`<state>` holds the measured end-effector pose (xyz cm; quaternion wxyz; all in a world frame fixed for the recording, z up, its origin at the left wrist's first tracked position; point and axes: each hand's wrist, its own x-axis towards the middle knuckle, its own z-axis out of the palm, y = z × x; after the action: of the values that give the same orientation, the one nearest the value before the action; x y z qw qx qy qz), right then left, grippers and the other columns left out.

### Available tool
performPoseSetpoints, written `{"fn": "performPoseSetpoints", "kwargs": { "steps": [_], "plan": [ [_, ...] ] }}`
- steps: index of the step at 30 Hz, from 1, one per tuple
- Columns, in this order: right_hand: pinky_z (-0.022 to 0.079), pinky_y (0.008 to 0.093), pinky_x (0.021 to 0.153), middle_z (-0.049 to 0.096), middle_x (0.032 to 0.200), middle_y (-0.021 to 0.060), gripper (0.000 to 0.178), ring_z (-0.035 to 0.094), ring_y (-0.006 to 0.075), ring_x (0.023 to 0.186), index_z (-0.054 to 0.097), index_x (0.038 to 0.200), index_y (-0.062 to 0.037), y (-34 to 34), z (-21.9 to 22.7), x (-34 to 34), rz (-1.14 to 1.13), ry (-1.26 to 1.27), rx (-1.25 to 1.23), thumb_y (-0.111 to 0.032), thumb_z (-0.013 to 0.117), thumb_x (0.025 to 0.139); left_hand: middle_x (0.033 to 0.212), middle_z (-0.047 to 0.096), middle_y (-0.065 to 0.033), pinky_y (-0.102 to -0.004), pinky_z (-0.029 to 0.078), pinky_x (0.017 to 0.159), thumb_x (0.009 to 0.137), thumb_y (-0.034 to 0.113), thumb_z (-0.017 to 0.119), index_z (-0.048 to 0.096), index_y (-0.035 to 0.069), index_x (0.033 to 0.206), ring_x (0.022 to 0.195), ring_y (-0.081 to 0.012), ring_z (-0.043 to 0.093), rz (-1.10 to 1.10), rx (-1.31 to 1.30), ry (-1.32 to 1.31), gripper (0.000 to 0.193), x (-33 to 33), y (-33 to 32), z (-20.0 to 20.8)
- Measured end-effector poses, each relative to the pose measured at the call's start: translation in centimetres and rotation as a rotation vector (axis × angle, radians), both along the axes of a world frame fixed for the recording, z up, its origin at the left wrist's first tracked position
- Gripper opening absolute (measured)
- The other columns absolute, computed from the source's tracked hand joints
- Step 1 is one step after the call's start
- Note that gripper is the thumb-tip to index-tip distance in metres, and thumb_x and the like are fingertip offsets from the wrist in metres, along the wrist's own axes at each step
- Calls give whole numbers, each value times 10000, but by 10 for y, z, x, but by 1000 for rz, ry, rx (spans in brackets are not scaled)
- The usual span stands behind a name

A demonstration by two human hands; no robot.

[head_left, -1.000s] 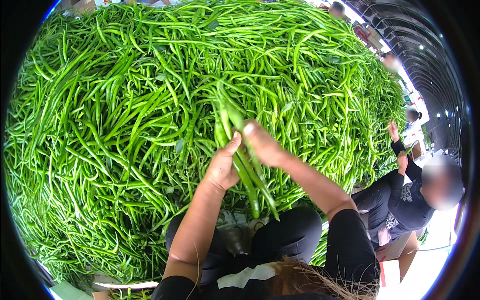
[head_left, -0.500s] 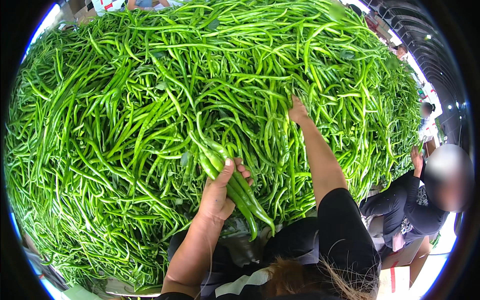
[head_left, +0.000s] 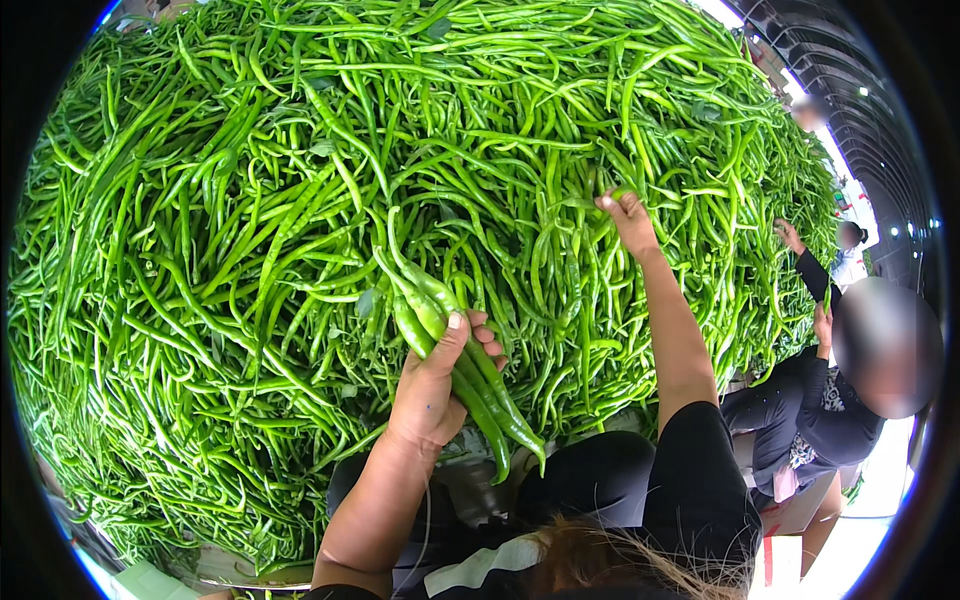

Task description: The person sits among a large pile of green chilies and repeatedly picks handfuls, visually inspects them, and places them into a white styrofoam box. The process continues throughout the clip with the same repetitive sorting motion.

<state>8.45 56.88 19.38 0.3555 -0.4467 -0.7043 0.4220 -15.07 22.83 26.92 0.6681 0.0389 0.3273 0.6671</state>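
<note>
A wide, deep heap of long green chili peppers fills most of the view in front of me. My left hand is closed around a small bunch of long green chili peppers, thumb on top, above the heap's near edge. Their stems point up and to the left, and their tips hang down to the right. My right hand reaches out over the middle right of the heap. Its thumb and fingers are pinched together on a green chili pepper, which is partly hidden by the fingers.
On the right, a co-worker in dark clothes sits by the heap, one hand reaching over it. Further off is another person. A white box with a red stripe stands at lower right. My dark-clad knees are against the heap.
My right hand has shifted slightly right and lifted from among the peppers, fingers now pinched. My left hand keeps its bunch nearly still. The co-worker's arm now reaches over the heap.
</note>
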Motion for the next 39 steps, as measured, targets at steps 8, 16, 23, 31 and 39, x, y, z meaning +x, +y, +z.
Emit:
{"fn": "performPoseSetpoints", "kwargs": {
  "steps": [8, 16, 23, 31, 39],
  "plan": [
    [397, 286, 515, 422, 609, -3, 292, 351, 117, 462, 502, 891, -82, -48, 139, -49, 127, 532, -246, -361, 447, 958, 854, 575, -19, -265, 463, 687, 883, 285, 611, 560, 64, 1018, 742, -119, 544, 37, 8, 8, 264, -1, -1, 9],
    [216, 173, 341, 368, 578, -58, 262, 267, 17, 376, 488, 914, -87, -77, 193, -34, 584, 702, -750, -338, 437, 966, 828, 565, -5, -279, 470, 671, 853, 236, 649, 561, 76, 1002, 729, -122, 547, 44, 23, 136, 236, -1, -2, 6],
    [203, 148, 310, 362, 564, -83, 269, 272, -13, 354, 492, 888, -110, -127, 223, -72, 808, 612, -988, -357, 422, 968, 842, 587, -18, -264, 464, 638, 786, 150, 722, 574, 69, 951, 715, -128, 557, -57, 143, 293, 236, -9, 17, 2],
    [523, 432, 851, 478, 1271, 217, 317, 528, 352, 1061, 554, 1040, -51, -168, 218, -107, 594, 507, -585, -339, 532, 909, 838, 603, -12, -297, 482, 677, 745, 90, 753, 581, 82, 972, 746, -151, 569, -123, 193, 170, 285, 23, 0, 12],
    [362, 211, 459, 580, 763, 33, 428, 463, 65, 560, 595, 889, -23, -195, 188, -58, 604, -139, -662, -394, 743, 736, 893, 610, 13, -273, 446, 749, 768, 96, 741, 607, 90, 964, 812, -114, 551, 175, 135, 194, 238, 22, 9, -1]
  ]
}}
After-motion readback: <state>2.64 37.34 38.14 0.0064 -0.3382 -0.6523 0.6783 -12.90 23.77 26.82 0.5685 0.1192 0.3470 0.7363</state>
